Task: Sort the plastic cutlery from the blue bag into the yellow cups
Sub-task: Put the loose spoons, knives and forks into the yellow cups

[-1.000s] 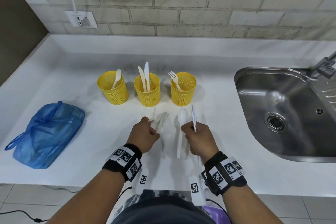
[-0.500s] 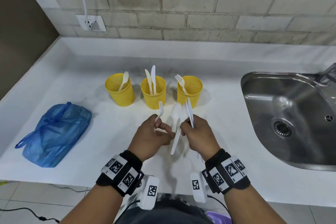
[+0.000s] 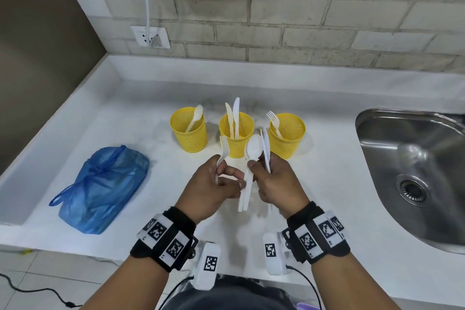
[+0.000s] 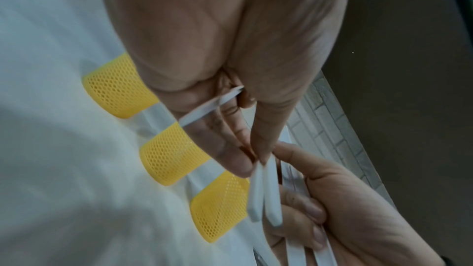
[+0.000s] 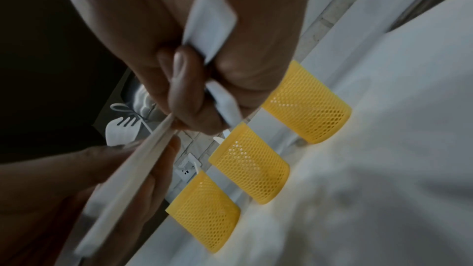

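Three yellow mesh cups stand in a row: the left cup (image 3: pixel 188 131) has a spoon in it, the middle cup (image 3: pixel 236 141) two knives, the right cup (image 3: pixel 288 137) a fork. Just in front of them my left hand (image 3: pixel 226 176) pinches a white fork (image 3: pixel 223 147) upright, and its lower fingertips touch the spoon handles (image 4: pixel 263 189). My right hand (image 3: pixel 259 168) grips two white spoons (image 3: pixel 253 150) and a white knife (image 3: pixel 266 151), whose handle (image 5: pixel 210 23) runs through the fist. The blue bag (image 3: pixel 100 189) lies knotted at the left.
A steel sink (image 3: pixel 412 171) is sunk into the white counter (image 3: pixel 327 184) at the right. A wall socket (image 3: pixel 151 38) with a white cable sits on the brick wall behind. The counter's front edge is right under my wrists.
My left hand lifted the fork off the counter and moved right to meet my right hand. Both hands rose towards the cups, and left fingertips now touch the spoon handles.
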